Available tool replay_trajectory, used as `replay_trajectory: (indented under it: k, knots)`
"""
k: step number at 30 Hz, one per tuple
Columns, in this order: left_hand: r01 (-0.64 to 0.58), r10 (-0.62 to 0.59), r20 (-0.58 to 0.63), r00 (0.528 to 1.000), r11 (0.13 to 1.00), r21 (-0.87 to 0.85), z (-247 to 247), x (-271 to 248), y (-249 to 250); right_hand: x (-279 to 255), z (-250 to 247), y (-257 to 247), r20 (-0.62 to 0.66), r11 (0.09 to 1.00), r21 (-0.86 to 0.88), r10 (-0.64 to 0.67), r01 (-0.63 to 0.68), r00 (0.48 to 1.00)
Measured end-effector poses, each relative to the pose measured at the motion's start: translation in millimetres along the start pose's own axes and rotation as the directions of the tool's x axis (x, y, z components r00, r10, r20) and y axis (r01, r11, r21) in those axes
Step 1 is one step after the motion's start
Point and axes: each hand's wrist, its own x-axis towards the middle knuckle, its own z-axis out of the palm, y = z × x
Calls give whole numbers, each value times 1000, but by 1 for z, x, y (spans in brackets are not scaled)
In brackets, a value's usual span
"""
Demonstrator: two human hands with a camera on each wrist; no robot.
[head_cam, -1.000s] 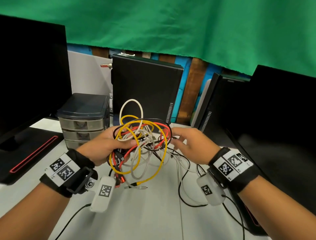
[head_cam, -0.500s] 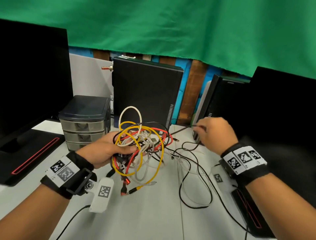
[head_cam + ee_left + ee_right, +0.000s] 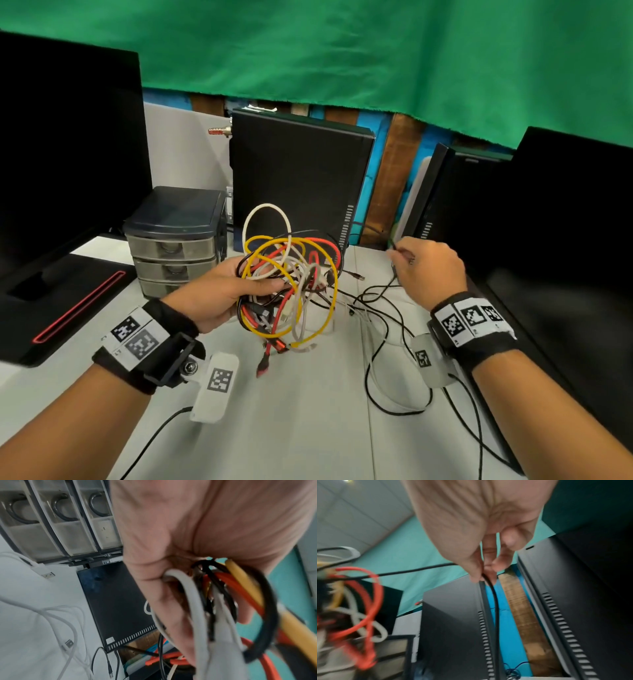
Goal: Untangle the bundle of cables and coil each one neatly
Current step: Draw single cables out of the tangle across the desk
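A tangled bundle of cables (image 3: 291,284), yellow, red, white, grey and black, hangs above the white table (image 3: 308,428). My left hand (image 3: 239,291) grips it from the left, fingers curled round several strands (image 3: 214,595). Off to the right and clear of the bundle, my right hand (image 3: 424,263) pinches a thin black cable (image 3: 489,585) between thumb and fingertips. That black cable (image 3: 376,298) trails in loose loops from the bundle across the table. A red plug (image 3: 263,365) dangles below the bundle.
A small three-drawer organiser (image 3: 174,240) stands left of the bundle. Behind it is an upright black computer case (image 3: 298,178), with another black case (image 3: 455,202) at the right. A dark monitor (image 3: 68,144) fills the left. White cables (image 3: 56,615) lie loose on the table.
My right hand left the bundle and pulled the thin black cable out to the right and back. The left hand kept its grip and lifted the bundle slightly.
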Motion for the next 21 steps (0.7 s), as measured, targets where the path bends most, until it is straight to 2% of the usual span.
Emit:
replay_trajectory:
  k: [2, 4, 6, 7, 9, 10, 12, 14, 17, 19, 21]
  knots:
    - [15, -15, 10, 1000, 1000, -13, -2, -1, 1, -1, 3, -6, -17, 995, 51, -89, 90, 996]
    - [31, -31, 43, 999, 999, -7, -5, -4, 4, 2, 2, -5, -40, 995, 67, -71, 73, 997]
    - [25, -26, 64, 998, 1000, 17, -9, -7, 6, 9, -2, 5, -60, 997, 46, 61, -58, 996]
    - [16, -18, 65, 998, 999, 38, -11, -8, 7, 13, -6, 13, -83, 985, 41, 172, -169, 982]
    - [-4, -1, 55, 998, 996, 84, -15, -8, 9, 19, -13, 34, -149, 920, 70, 392, -386, 908]
    - [-6, 3, 42, 999, 996, 84, -17, -9, 10, 19, -16, 43, -162, 890, 82, 456, -448, 875]
    - [-24, 23, 21, 1000, 998, 50, -22, -9, 12, 18, -14, 56, -111, 861, 32, 507, -507, 855]
    - [-65, 65, 18, 998, 998, 16, -27, -10, 13, 15, -8, 63, -6, 834, -83, 547, -546, 837]
    - [-98, 97, -7, 995, 994, -47, -30, -10, 13, 8, 2, 70, 79, 775, -182, 625, -606, 776]
    - [-113, 112, -16, 994, 986, -122, -28, -9, 14, 2, 5, 69, 104, 775, -208, 625, -597, 774]
    - [-142, 144, -1, 990, 975, -173, -18, -12, 18, -2, 5, 59, 114, 803, -217, 586, -555, 802]
